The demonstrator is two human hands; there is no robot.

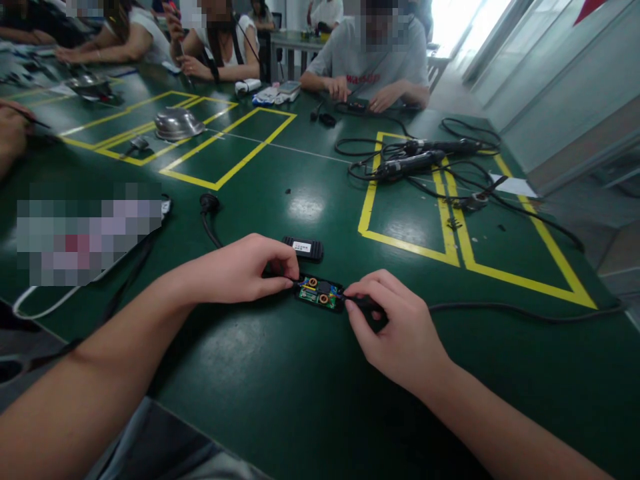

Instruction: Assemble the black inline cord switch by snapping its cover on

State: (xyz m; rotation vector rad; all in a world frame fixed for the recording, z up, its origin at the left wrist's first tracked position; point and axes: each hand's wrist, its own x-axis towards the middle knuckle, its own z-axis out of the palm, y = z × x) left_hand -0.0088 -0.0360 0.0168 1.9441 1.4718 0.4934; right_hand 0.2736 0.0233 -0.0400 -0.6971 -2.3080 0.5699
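Observation:
A small open black adapter case [320, 294] lies on the green table [280, 373], its green circuit board with orange coils showing. My left hand [245, 270] pinches the case's left end where a black cable enters. My right hand [395, 327] is closed on the right end, pinching the black cable [500, 310] that runs off to the right. The case's black lid [303, 249], with a white label, lies just behind, apart from both hands.
Two black electric screwdrivers [410, 163] with coiled cords lie in a yellow-taped box at the right. A black plug and cord [209, 203] sit to the left. Metal bowls [176, 124] stand further back. Several other people sit at the far edge.

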